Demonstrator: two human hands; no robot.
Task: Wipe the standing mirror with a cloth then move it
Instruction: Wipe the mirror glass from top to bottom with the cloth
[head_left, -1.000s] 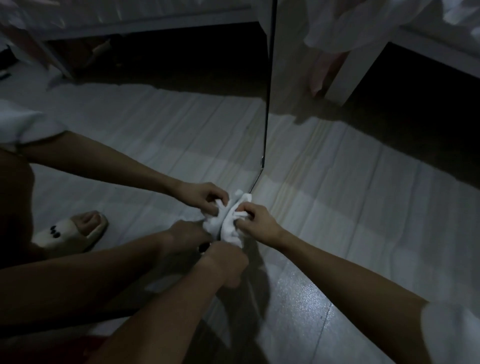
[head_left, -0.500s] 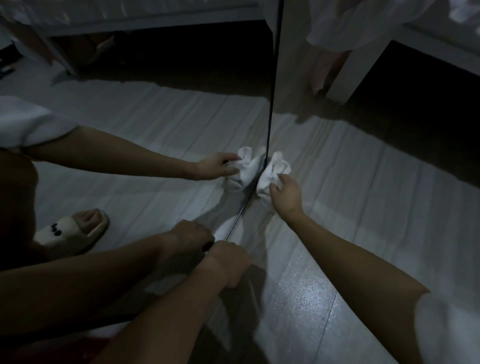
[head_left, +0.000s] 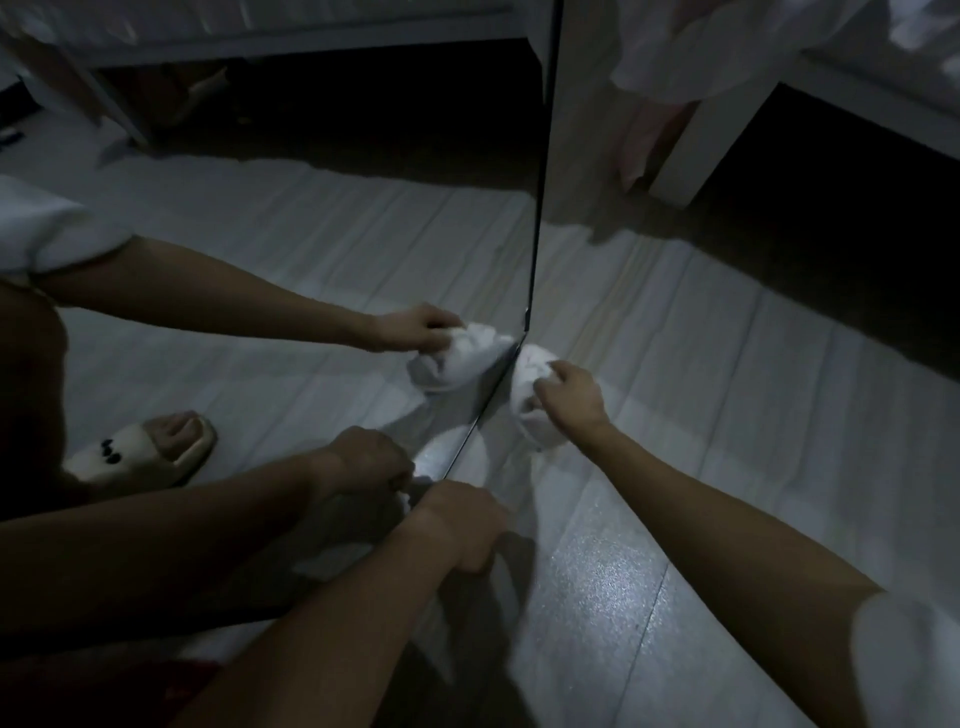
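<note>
Two hands: right hand (head_left: 571, 402) grips cloth (head_left: 530, 410), left hand (head_left: 462, 525) clasps mirror (head_left: 363, 234) edge.

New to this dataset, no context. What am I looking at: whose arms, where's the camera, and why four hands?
There is no robot, only a person working with bare hands. The one camera sits on their head, looking forward and down.

There are only two real hands. The standing mirror is seen nearly edge-on, and everything left of its dark edge is reflection, including the slippered foot.

The right hand grips a bunched white cloth and presses it against the glass near the bottom. The left hand is curled around the mirror's lower edge, seemingly steadying it.

The mirror stands on a pale plank floor. A white bed frame stands behind.
</note>
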